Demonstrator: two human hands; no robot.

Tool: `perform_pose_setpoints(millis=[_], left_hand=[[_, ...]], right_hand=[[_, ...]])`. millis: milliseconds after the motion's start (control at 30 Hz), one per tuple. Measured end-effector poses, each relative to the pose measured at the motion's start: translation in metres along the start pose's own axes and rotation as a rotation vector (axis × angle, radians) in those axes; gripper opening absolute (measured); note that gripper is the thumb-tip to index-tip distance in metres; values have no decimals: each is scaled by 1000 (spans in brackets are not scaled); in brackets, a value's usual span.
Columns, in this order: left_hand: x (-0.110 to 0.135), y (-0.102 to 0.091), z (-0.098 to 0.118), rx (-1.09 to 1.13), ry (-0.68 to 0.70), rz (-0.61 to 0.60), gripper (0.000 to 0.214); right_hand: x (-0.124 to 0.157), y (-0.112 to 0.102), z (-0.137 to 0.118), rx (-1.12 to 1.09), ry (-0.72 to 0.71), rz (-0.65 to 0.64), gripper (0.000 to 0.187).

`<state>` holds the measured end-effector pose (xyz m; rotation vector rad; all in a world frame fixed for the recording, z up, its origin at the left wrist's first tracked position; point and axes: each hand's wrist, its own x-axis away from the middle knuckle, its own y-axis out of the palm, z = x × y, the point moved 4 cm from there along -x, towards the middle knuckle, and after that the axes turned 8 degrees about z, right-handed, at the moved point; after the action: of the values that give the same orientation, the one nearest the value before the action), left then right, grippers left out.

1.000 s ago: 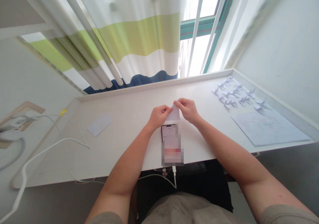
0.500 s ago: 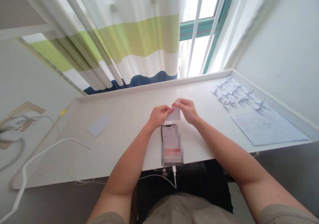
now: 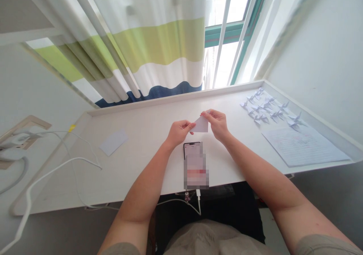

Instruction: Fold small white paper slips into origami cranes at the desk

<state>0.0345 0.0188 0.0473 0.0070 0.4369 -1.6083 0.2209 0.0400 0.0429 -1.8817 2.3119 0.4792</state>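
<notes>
Between my two hands is a small folded piece of white paper (image 3: 202, 125), raised a little over the desk. My left hand (image 3: 179, 132) pinches its left corner between thumb and fingers. At the upper right edge, my right hand (image 3: 216, 123) grips the same paper, thumb and index finger pressed together. Just below the paper lies a phone (image 3: 193, 149) with its screen lit and partly blurred out. Another flat sheet of white paper (image 3: 114, 142) rests on the desk to the left.
Several folded paper cranes (image 3: 263, 105) stand at the desk's right rear. Written sheets (image 3: 303, 147) lie in front of them. A white charging cable (image 3: 198, 198) hangs from the phone over the desk's (image 3: 147, 134) front edge. More cables (image 3: 62, 164) cross the left side.
My right hand has moved slightly right and away from my left, which has shifted a little left. More of the paper shows between them, now tilted.
</notes>
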Motion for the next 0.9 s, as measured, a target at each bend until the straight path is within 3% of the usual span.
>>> perform_pose_setpoints(millis=[167,467,533,633,733,900], left_hand=[[1,-2,1,-37,10,11,53],[-2,-4,-4,-12,-3,42,53],[-3,-5,-5,27,-3,55,55],[-6,-9,-8,95,-4,120,56],[-7,-11,-11,141,-27,192,55],[-8,-12,-12,194,-7,264,52]], right_hand=[[-10,-13,5,1,-53,115,42],[-12,-16,15,-68,23,177,44],[-12,-13,16,-89,81,134,48],[-10,-5,14,-171,205,-67,56],[-7,0,11,-198,289,-221,50],[-2,1,11,-209,412,-245,49]])
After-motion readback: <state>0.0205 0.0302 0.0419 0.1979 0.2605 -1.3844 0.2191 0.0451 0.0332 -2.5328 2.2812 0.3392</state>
